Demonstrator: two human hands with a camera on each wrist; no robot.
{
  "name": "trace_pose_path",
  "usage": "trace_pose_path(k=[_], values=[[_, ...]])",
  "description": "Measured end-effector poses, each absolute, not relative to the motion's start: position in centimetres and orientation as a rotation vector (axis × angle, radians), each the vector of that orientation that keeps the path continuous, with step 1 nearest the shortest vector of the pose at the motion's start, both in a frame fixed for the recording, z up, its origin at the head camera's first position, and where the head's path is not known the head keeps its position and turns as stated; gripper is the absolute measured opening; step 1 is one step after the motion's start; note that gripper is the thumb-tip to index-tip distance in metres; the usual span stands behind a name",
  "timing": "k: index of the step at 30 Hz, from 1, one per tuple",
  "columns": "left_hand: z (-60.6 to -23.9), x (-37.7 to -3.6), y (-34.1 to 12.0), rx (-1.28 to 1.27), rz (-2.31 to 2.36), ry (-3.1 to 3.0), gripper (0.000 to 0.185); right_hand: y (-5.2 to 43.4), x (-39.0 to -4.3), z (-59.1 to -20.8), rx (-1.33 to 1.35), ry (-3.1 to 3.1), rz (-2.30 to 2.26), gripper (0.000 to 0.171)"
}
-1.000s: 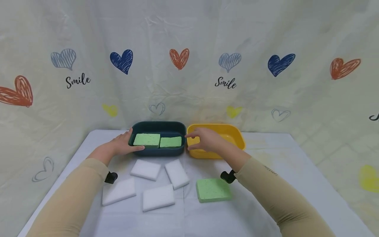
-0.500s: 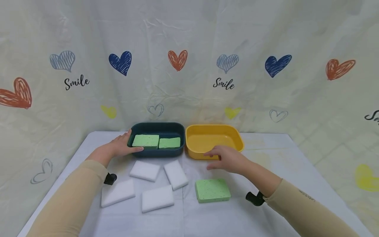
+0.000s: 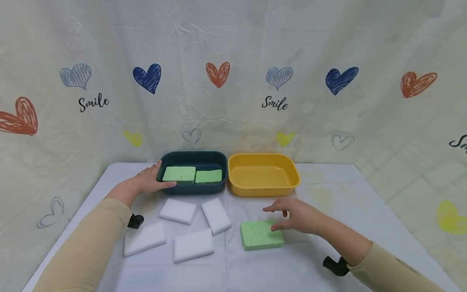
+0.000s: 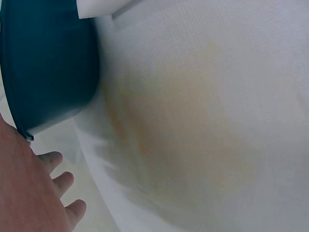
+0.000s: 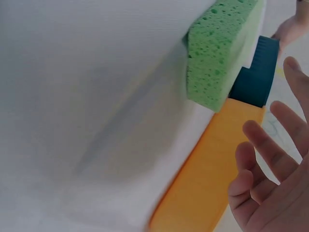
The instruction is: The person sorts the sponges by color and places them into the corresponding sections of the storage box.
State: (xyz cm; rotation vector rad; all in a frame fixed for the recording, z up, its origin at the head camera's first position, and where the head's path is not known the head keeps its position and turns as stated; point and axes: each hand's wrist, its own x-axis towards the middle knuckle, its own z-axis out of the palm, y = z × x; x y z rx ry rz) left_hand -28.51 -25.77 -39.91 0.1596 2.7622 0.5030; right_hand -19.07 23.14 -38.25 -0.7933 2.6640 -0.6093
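Hearts [image 3: 147, 78] dotted the pale backdrop [image 3: 233, 32] behind the white table [image 3: 240, 271]. The right hand [image 3: 300, 217], fingers loosely spread and holding nothing, had drawn back from the yellow box [image 3: 262, 192] to the loose green sponge [image 3: 257, 235] on the table; contact was hard to judge. That seemingly put this sponge next in play. The left hand [image 3: 148, 180], spread, rested against the teal box [image 3: 209, 188], where two green sponges [image 3: 178, 173] lay.

Staged recording setup by the look of it; exact room type can't be told. Off-white hanging sheet [image 3: 233, 32] printed with coloured hearts [image 3: 147, 78] and black "Smile" lettering [image 3: 275, 103], white-covered tabletop [image 3: 255, 271] before it, small black wrist-worn cameras [image 3: 335, 266].
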Motion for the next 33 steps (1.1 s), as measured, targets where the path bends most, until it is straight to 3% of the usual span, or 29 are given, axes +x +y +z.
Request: trace_pose_path(k=[21,33], values=[[-39.8,-28.4,-25.4,0.161,0.486,2.769,0.129,25.2,-18.6,-41.1,-0.774,2.503,-0.591,0.073],[-40.1,-28.6,-25.6,0.161,0.49,2.773,0.13,25.3,-19.0,-41.2,-0.906,2.505,-0.614,0.066]])
